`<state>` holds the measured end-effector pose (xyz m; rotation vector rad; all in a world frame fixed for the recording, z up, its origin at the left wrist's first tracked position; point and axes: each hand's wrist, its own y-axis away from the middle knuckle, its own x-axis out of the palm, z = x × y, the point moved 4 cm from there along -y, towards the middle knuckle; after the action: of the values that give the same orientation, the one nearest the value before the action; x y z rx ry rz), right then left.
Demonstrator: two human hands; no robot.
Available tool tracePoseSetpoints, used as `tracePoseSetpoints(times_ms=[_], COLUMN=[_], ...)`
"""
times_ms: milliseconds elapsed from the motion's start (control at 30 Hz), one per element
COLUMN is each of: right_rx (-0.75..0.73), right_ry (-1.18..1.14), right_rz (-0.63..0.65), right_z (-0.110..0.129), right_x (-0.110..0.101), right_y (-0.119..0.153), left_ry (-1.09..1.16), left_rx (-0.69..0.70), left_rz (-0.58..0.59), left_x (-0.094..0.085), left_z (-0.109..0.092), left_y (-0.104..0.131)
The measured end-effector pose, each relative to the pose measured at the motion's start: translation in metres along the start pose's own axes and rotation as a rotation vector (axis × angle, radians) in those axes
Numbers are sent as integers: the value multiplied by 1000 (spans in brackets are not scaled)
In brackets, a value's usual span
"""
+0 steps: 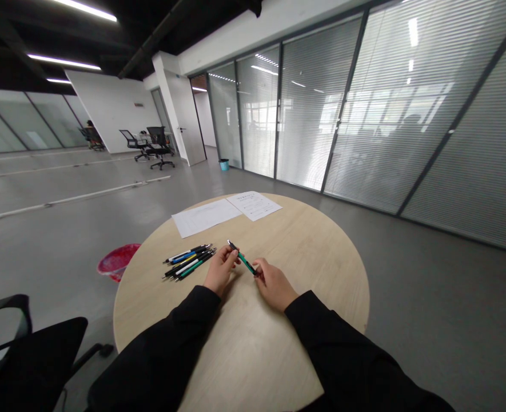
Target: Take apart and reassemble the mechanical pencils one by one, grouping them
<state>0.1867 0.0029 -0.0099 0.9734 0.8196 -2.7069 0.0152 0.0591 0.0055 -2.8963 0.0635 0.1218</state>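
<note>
A green and black pen (246, 262) is held at a slant above the round wooden table (321, 257), its silver tip pointing up and left. My left hand (220, 269) is closed on the pen near its silver end. The fingers of my right hand (273, 283) are closed around the black lower end of the same pen. Just left of my left hand lies a loose pile of several pens (188, 263), with black, blue, yellow, white and green barrels.
Two sheets, a blank-looking paper (205, 217) and a printed paper (255, 206), lie at the table's far side. A red bin (118, 260) stands on the floor at left, and a black chair (34, 355) is close at lower left. Glass partitions with blinds run along the right.
</note>
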Motion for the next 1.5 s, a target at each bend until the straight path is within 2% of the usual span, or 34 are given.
tracePoseSetpoints(times_ms=[167,600,1000,1200,1500], right_rx=[35,45,57,41,17], right_ry=[-60,-88,-31,86,163], right_rz=[-74,-166,-146,-137,-122], right_z=[-10,-13,-20,-30,-33], right_x=[-4,-17,-21,-32,-42], right_y=[-2,-5,-7,-9,-10], left_ry=[-15,29,44,-2,-26], left_rx=[1,-11,-41,-52,-76], left_rz=[-16,12,29,-6,-26], left_x=[0,2,2,0,-4], left_z=[-2,-2,-1,2,5], left_y=[1,3,4,1,0])
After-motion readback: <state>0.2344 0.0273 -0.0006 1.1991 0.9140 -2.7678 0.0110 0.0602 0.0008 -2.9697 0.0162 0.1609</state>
